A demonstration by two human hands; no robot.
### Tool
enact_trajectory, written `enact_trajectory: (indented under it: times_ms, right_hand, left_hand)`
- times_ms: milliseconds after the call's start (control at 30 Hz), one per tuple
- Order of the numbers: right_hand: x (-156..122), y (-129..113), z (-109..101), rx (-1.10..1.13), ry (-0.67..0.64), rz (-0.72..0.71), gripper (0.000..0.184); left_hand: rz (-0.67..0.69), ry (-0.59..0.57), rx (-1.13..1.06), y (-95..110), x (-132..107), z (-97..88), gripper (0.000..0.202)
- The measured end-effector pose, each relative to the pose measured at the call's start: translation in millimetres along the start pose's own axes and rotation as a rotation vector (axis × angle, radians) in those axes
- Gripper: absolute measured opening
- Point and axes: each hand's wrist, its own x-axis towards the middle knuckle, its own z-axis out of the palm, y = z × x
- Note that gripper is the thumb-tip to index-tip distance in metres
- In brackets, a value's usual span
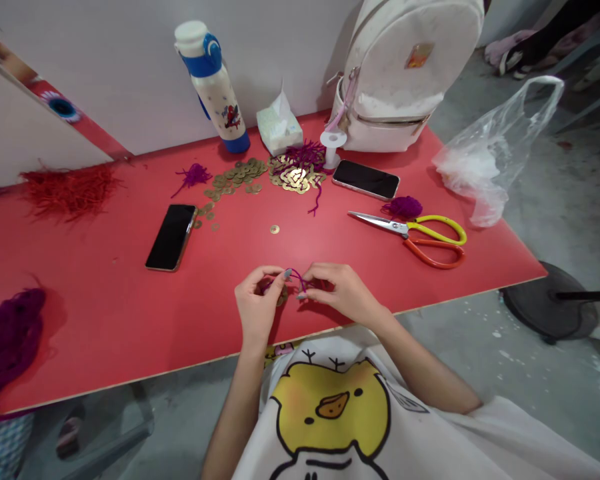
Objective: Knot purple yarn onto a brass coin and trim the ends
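Near the front edge of the red table, my left hand (264,297) pinches a length of purple yarn (296,275) between thumb and forefinger. Partly hidden under those fingers is a brass-coloured coin (282,296). On the other side, my right hand (333,288) is closed in a pinch on the same yarn, which bends in a small arc between the two hands. A single holed coin (275,229) lies flat just beyond my hands. Farther back are a scatter of loose coins (240,175) and a pile of coins with purple yarn (296,179).
Scissors (410,233) and a purple yarn ball (404,207) lie to the right. Two phones (172,237) rest on the table (220,320). Behind stand a bottle (215,87), tissue pack (279,130), white spool (333,148) and backpack (395,80). Red strands (73,190) and purple yarn (13,337) lie left.
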Motion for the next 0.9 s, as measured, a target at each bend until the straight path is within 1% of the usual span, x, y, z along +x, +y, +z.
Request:
enact_trajectory:
  times_ms: [67,200,233,300,367,433,500,533,567,633,667,733,833,900]
  right_hand:
    - [0.0,-1.6,-0.6,-0.013,0.015,-0.008,0.007]
    - [-1.3,-4.0,-0.4,-0.055,0.069,-0.058,0.022]
    - [-2.2,-4.3,-0.5,-0.1,0.077,-0.087,0.024]
    - [-4.5,-4.8,-0.6,-0.261,0.078,-0.171,0.027]
    - [-6.8,-5.4,-0.9,-0.439,0.077,-0.266,0.028]
    - [-7.7,-6.3,-1.6,-0.528,0.128,-0.351,0.029]
    - [-6.4,-7.5,-3.0,-0.512,0.237,-0.399,0.026]
    - [-4.9,-8.1,-3.9,-0.475,0.291,-0.403,0.025]
    - [-2.9,-8.6,-4.8,-0.423,0.331,-0.394,0.023]
    - [1.9,-9.0,-5.8,-0.272,0.367,-0.341,0.019]
    - [4.3,-8.9,-5.7,-0.184,0.372,-0.304,0.017]
    - [8.0,-8.1,-4.2,-0.038,0.359,-0.214,0.012]
    - [9.0,-6.5,0.7,0.059,0.288,-0.108,0.009]
    - [7.2,-6.2,4.0,0.095,0.212,-0.093,0.012]
  left_hand:
    - [-0.015,0.008,0.002,-0.1,0.0,0.1,0.019]
    - [-0.008,0.043,0.032,-0.5,0.8,0.4,0.018]
    - [-0.002,0.05,0.047,-0.8,1.0,0.4,0.017]
    - [0.016,0.061,0.098,-1.7,1.2,0.0,0.015]
    - [0.093,0.076,0.204,-2.8,1.0,-0.9,0.012]
    - [0.244,0.07,0.358,-3.4,0.4,-2.5,0.011]
    - [0.409,0.009,0.488,-2.8,0.1,-4.3,0.01]
    - [0.468,-0.048,0.515,-2.0,0.0,-5.2,0.01]
    - [0.509,-0.114,0.509,-0.8,-0.1,-5.9,0.009]
    - [0.544,-0.22,0.427,2.0,-0.1,-6.6,0.009]
    - [0.54,-0.244,0.371,3.3,-0.3,-6.7,0.009]
    - [0.486,-0.218,0.268,4.7,-1.0,-6.1,0.011]
    - [0.323,-0.07,0.142,2.8,-3.1,-3.1,0.009]
    - [0.224,0.028,0.071,0.5,-4.6,0.4,0.006]
